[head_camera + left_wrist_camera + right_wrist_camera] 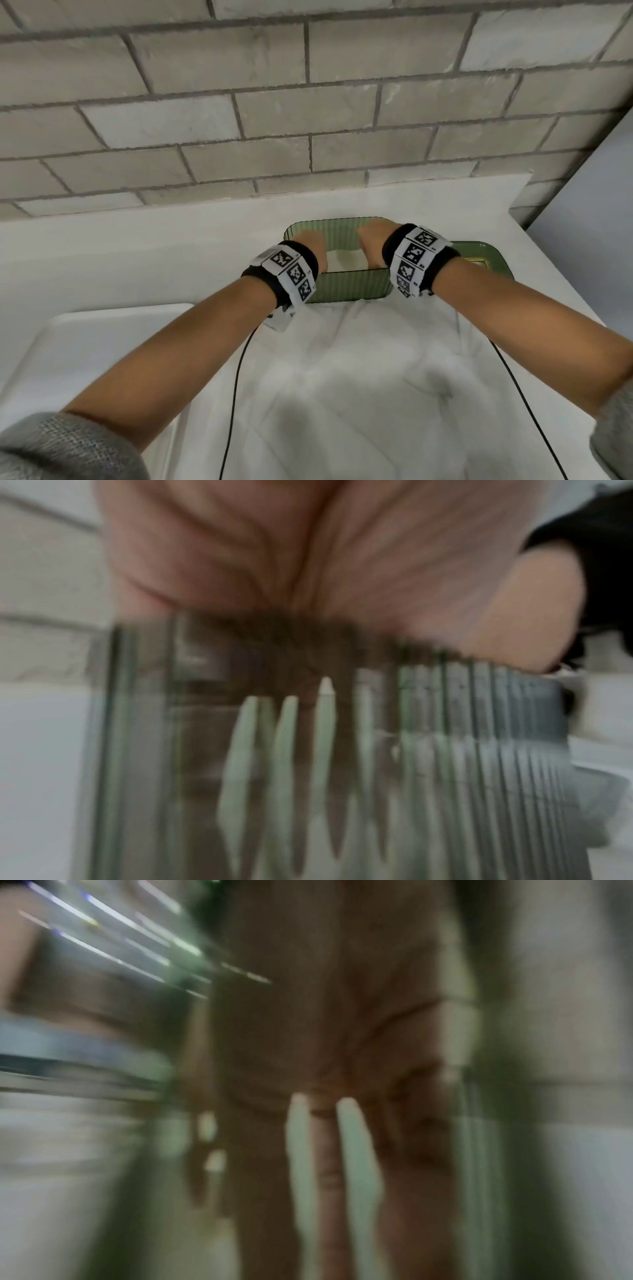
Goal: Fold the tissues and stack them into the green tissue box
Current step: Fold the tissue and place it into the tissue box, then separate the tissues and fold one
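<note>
The green ribbed tissue box [352, 284] stands open on the white counter, near the brick wall. Both my hands reach down into it from above. My left hand [313, 245] is at the box's left end and my right hand [371, 240] at its right end. Between them a folded white tissue [346, 260] lies inside the box. The blurred left wrist view shows my palm [308, 561] above the ribbed wall [496, 750], with straight spread fingers behind it. In the blurred right wrist view my fingers [325, 1150] point straight down. Where my fingertips touch is hidden.
A green lid [486, 253] lies just right of the box. Loose white tissue sheets [359, 377] cover the counter in front of it. A white sink [68, 342] sits at the left. Black cables [236, 377] trail from both wrists.
</note>
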A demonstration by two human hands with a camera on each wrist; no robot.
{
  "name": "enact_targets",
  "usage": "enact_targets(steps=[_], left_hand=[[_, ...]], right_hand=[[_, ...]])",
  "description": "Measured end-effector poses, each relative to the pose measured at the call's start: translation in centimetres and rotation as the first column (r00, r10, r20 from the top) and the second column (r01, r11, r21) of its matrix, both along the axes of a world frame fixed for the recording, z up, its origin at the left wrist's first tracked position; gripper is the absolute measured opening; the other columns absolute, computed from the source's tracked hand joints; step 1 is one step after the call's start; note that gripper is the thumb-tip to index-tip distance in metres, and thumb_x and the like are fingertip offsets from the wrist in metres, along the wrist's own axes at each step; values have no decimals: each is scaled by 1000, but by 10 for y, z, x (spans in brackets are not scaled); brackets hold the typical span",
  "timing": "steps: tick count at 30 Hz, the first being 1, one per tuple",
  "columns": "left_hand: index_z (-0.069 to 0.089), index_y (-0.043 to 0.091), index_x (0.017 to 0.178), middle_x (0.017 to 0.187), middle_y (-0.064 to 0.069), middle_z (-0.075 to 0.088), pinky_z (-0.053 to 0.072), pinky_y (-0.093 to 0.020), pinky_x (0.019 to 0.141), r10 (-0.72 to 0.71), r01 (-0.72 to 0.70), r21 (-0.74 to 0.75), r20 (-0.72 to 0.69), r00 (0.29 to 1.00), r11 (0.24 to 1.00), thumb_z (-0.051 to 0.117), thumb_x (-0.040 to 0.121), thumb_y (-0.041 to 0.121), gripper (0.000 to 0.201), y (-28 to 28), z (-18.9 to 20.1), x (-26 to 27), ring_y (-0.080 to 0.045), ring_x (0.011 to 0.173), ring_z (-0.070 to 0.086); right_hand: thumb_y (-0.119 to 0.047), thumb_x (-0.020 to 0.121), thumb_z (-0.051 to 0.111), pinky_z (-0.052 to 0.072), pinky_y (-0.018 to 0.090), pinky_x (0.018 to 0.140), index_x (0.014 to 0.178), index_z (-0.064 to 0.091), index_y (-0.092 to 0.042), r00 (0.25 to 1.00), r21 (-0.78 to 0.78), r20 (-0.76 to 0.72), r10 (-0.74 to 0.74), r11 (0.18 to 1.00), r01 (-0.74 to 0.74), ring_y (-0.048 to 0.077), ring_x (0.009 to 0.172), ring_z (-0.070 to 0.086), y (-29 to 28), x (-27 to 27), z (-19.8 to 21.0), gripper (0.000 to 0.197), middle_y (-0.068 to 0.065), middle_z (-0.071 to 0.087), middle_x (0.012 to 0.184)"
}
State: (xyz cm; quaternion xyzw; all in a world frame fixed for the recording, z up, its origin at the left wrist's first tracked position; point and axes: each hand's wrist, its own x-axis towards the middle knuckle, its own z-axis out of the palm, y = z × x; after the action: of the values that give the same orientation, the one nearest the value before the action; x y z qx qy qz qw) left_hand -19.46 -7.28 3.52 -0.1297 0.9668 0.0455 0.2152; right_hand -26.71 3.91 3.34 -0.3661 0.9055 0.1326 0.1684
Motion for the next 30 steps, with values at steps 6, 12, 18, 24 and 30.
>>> enact_targets(steps=[6,12,18,24,30], left_hand=[[37,9,63,67,-4,39,37,-25,61,-61,57,123,28,998,991,29,102,15,40,16,-3,6,-19,67,44],[49,4,84,89,-11,55,41,-28,70,64,-65,261,14,998,963,28,102,17,31,14,10,21,-19,78,48],[70,6,91,125,-12,57,47,-40,94,-26,150,204,-510,860,967,50,94,22,26,22,33,84,-29,110,58],[65,18,119,128,-2,59,41,-33,103,-270,335,313,-233,934,889,70,85,23,35,47,-11,155,-20,120,53],[44,30,136,145,-1,32,29,-39,112,-354,341,347,-26,935,874,85,69,32,79,76,-45,199,-20,133,27]], right_hand=[[-16,99,42,34,24,54,72,53,-8,981,8,196,-5,1000,4,16,58,40,-6,11,1,30,4,45,67],[-35,104,30,42,28,83,94,65,-5,934,-166,355,-49,979,115,27,95,60,14,14,26,47,5,58,84],[-45,93,54,45,21,69,89,76,-21,962,-583,254,100,809,70,9,74,61,75,45,59,33,-6,67,77],[-29,83,70,48,24,70,93,72,-28,927,-336,358,113,942,15,5,67,59,126,99,31,10,-4,72,84],[-51,82,67,45,29,89,119,56,-24,890,-192,448,-86,963,189,16,90,55,156,136,-13,47,-4,57,100]])
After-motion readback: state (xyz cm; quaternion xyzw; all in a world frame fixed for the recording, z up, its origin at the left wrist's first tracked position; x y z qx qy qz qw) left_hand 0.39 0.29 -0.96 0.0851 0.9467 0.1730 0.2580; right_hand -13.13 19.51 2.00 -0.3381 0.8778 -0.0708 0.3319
